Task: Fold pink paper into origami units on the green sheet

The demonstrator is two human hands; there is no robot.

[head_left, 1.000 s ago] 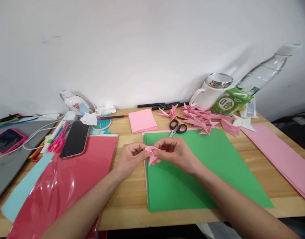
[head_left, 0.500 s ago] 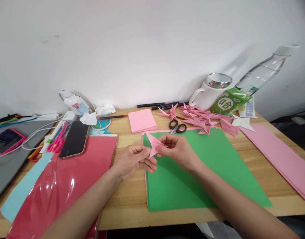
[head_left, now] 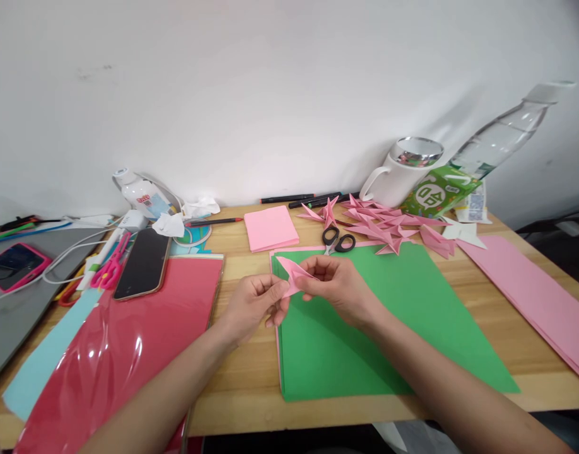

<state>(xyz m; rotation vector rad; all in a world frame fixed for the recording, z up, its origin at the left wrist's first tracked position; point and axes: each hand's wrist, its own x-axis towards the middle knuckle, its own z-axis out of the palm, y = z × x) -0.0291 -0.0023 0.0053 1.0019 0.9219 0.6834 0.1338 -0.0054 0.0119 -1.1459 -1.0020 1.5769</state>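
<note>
A small folded pink paper piece point(head_left: 294, 273) is held between both hands just above the left part of a green paper sheet point(head_left: 412, 321). My right hand point(head_left: 339, 289) pinches its right end with thumb and fingers. My left hand point(head_left: 251, 304) has its fingertips closed on the lower left corner of the piece. Behind the hands lie black-handled scissors point(head_left: 337, 239), a stack of small pink squares point(head_left: 270, 227) and a heap of finished pink folded pieces point(head_left: 388, 225).
A red sheet in clear wrap point(head_left: 123, 353) and a dark phone point(head_left: 144, 263) lie to the left. Long pink sheets point(head_left: 535, 296) sit at the right. A white mug point(head_left: 403, 171), green carton point(head_left: 438, 191), clear bottle point(head_left: 502, 135) and markers point(head_left: 308, 200) stand by the wall.
The pink piece was turned so one point sticks up to the left. My left hand let go for a moment, then closed again on its lower corner.
</note>
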